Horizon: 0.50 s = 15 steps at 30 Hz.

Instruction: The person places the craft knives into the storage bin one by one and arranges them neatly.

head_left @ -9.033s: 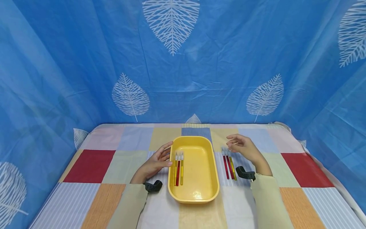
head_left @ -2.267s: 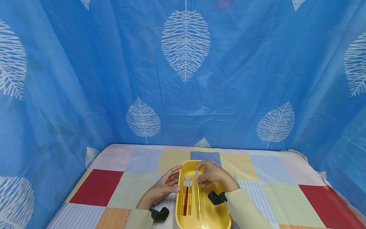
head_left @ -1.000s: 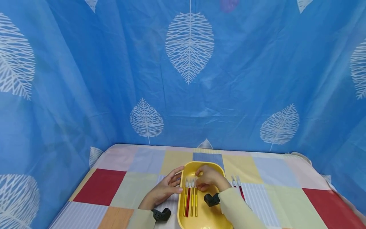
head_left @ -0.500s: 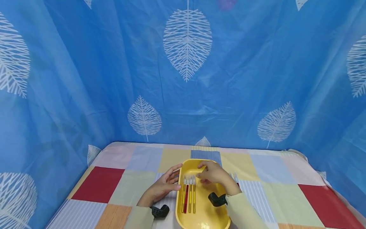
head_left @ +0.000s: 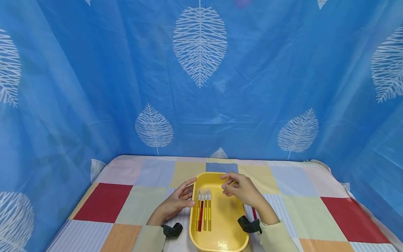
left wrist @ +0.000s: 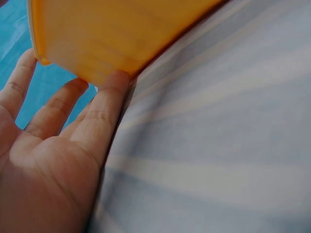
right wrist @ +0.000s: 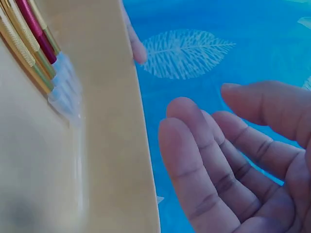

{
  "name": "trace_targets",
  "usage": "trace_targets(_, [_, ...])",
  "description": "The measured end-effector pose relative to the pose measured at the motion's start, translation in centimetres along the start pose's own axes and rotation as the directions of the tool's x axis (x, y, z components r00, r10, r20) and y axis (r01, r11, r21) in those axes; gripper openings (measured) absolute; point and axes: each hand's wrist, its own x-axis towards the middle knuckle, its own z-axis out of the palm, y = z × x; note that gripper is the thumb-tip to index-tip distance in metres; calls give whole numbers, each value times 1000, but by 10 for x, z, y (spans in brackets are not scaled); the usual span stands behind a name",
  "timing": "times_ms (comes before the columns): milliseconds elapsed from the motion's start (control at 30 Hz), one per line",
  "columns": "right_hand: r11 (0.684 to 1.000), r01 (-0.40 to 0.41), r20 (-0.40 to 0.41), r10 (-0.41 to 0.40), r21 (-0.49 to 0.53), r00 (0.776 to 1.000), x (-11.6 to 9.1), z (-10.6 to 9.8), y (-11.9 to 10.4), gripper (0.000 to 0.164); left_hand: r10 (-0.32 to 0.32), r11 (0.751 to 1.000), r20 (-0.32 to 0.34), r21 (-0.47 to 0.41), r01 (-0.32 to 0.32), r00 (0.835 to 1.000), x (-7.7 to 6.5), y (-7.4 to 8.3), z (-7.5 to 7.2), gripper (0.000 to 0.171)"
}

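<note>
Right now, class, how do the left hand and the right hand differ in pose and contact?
The left hand touches the outside of the tray; the right hand hovers near the far right rim, touching nothing. The left hand's fingers look fairly straight; the right hand's look more bent. Both wear a black wristband.

Wears plain pale-beige left sleeve [head_left: 149,239] and matching right sleeve [head_left: 278,239], full-length. Carries black left wrist unit [head_left: 173,230] and black right wrist unit [head_left: 248,224], bent in profile, blunt-ended, alike in form.
</note>
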Motion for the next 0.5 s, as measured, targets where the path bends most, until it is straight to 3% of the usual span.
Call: trace_targets(500, [982,187,-52,-188,-18,981,-18,-26,-7,28,-10,1000,-7,-9,10,1000,0,1,-1,92])
